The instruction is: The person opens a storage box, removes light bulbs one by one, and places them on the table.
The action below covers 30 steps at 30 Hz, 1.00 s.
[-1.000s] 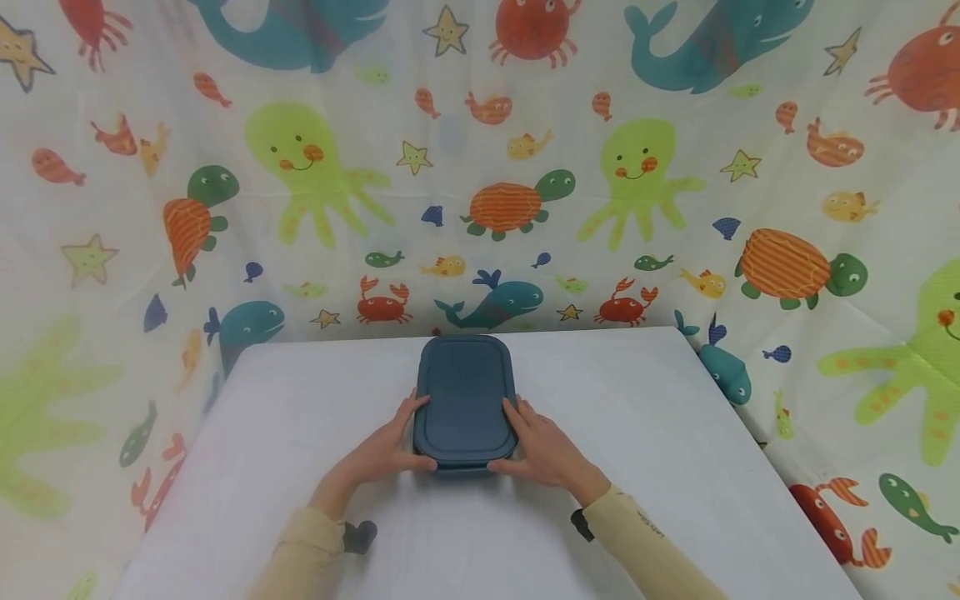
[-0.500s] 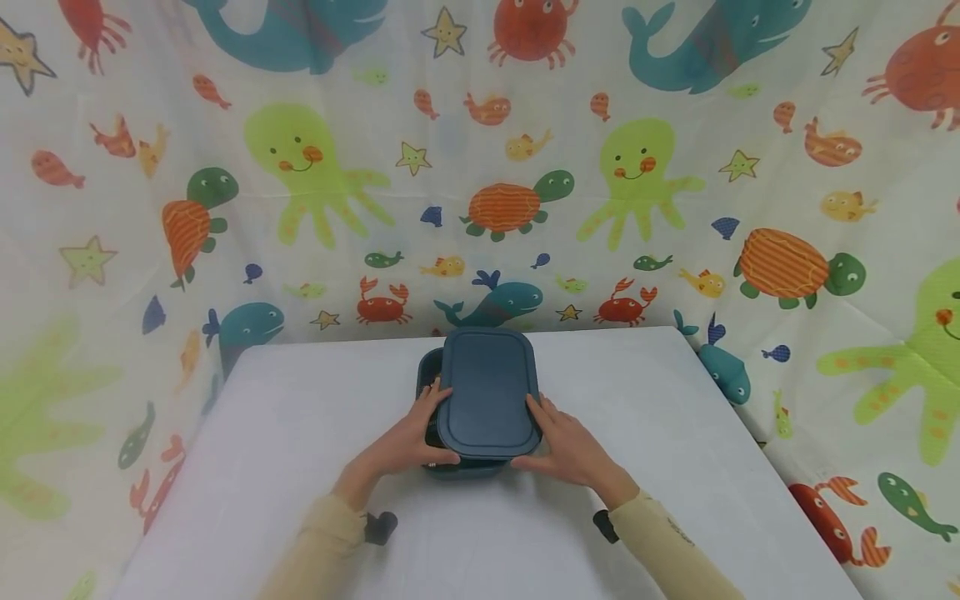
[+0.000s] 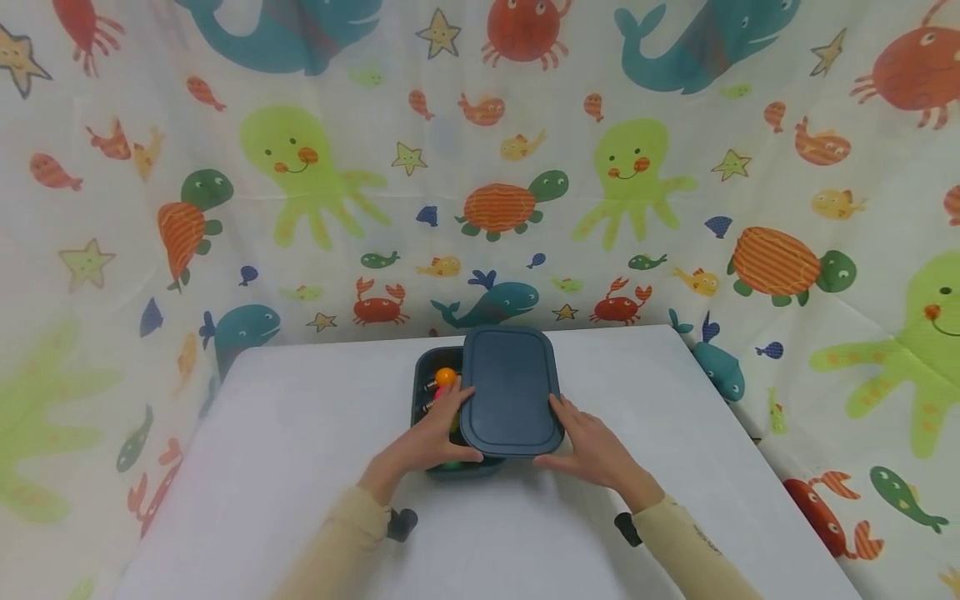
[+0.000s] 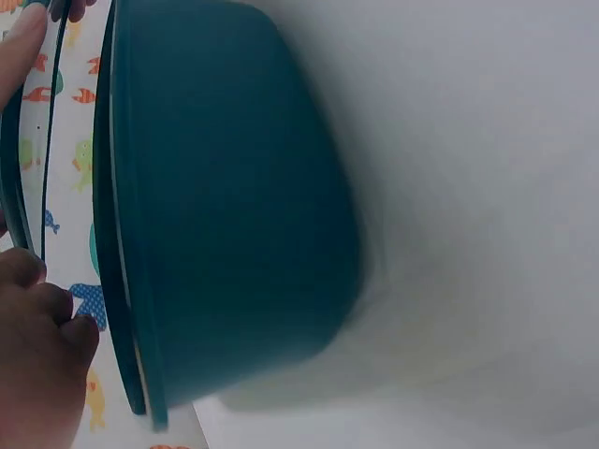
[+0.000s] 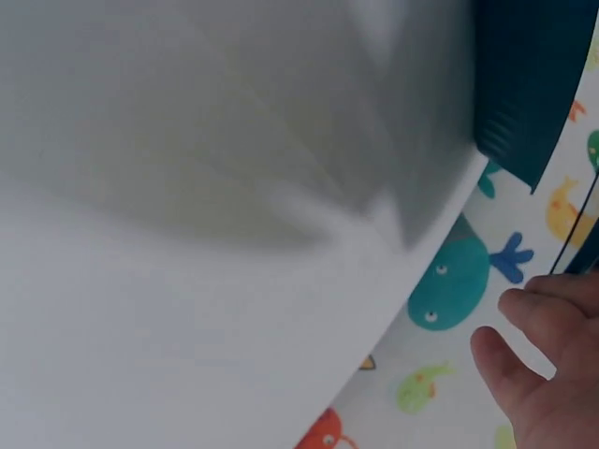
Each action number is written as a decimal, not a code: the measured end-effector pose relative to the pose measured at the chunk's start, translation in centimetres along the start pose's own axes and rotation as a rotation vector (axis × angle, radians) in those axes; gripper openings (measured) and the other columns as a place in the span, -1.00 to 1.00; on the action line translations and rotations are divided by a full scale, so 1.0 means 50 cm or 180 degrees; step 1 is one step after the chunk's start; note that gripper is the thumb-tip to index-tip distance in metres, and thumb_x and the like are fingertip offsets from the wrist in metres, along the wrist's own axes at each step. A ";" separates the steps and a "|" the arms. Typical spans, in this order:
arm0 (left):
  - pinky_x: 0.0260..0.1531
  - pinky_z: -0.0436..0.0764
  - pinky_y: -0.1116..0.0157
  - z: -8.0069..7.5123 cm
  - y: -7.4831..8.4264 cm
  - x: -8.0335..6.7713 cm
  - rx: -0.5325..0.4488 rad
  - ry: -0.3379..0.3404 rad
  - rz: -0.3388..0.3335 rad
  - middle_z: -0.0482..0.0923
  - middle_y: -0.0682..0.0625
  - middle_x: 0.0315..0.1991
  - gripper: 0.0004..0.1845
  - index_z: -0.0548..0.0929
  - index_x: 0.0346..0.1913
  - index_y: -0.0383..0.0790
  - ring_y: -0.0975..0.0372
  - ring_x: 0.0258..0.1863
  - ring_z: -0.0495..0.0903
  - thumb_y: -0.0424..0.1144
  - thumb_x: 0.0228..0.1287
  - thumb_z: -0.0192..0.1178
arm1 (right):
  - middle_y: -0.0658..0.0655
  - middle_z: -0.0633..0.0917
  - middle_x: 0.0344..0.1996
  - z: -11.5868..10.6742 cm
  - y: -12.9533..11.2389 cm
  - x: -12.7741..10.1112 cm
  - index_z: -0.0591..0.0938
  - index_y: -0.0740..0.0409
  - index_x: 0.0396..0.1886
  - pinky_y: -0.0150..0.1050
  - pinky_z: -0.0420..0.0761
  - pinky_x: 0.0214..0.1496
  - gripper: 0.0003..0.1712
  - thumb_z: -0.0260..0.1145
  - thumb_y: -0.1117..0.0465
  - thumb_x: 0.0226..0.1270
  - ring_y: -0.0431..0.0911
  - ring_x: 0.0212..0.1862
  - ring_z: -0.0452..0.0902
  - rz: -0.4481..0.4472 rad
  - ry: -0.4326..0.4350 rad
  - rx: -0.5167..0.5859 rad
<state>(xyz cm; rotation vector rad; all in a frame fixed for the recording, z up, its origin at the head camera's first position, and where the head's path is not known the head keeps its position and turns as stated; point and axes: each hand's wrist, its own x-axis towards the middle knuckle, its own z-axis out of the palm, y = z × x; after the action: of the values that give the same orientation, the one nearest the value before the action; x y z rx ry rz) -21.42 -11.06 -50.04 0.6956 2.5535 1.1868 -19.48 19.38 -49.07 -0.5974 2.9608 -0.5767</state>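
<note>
A dark blue lid [image 3: 512,390] hangs raised over the right part of a matching rectangular box [image 3: 465,472], held level between both hands. My left hand [image 3: 429,435] grips the lid's left edge, thumb at the near corner and fingers along the side. Its right edge is held by my right hand [image 3: 596,448] in the same way. Through the uncovered left part of the box show an orange ball-shaped piece [image 3: 446,377] and pink and green pieces, with small ridged metallic parts beside them. The left wrist view shows the box wall [image 4: 234,206] below the lid, with a gap between.
The box stands on a white-covered table [image 3: 315,400], near its back edge. A curtain [image 3: 420,183] printed with sea animals hangs behind and along both sides. Both forearms wear beige sleeves [image 3: 686,533] and dark wrist bands.
Both hands have lifted the lid off the box and moved it to the right. The box's left part and its coloured contents have come into view.
</note>
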 end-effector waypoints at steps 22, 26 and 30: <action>0.39 -0.01 -0.23 0.000 0.018 0.001 0.0124 0.0009 -0.0001 -0.38 -0.12 0.58 0.13 -0.03 0.56 -0.07 -0.05 0.54 -0.25 0.06 0.05 0.47 | 0.33 0.25 0.44 -0.004 0.006 -0.007 0.14 0.23 0.52 0.16 0.42 0.28 0.26 0.40 -0.40 0.01 0.25 0.35 0.31 -0.0082 0.0066 -0.0013; 0.40 -0.09 -0.23 -0.003 0.013 -0.006 0.0141 0.0019 0.0017 -0.37 -0.17 0.58 0.13 -0.02 0.56 -0.11 -0.08 0.54 -0.28 0.05 0.05 0.46 | 0.33 0.26 0.44 -0.001 0.002 -0.005 0.15 0.23 0.52 0.14 0.43 0.28 0.25 0.38 -0.42 0.02 0.25 0.35 0.32 -0.0170 0.0082 -0.0006; 0.42 -0.12 -0.20 -0.006 0.010 -0.011 0.0175 0.0027 -0.0074 -0.36 -0.15 0.58 0.13 -0.02 0.56 -0.09 -0.05 0.54 -0.31 0.08 0.05 0.46 | 0.32 0.26 0.44 0.002 -0.003 -0.001 0.16 0.22 0.52 0.13 0.44 0.28 0.27 0.36 -0.45 0.01 0.24 0.34 0.33 -0.0194 0.0091 -0.0021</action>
<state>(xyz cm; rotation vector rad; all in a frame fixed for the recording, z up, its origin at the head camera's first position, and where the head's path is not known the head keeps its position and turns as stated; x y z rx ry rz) -20.92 -11.28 -49.45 0.6726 2.6030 1.1185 -19.37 19.24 -49.10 -0.6880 2.9814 -0.5856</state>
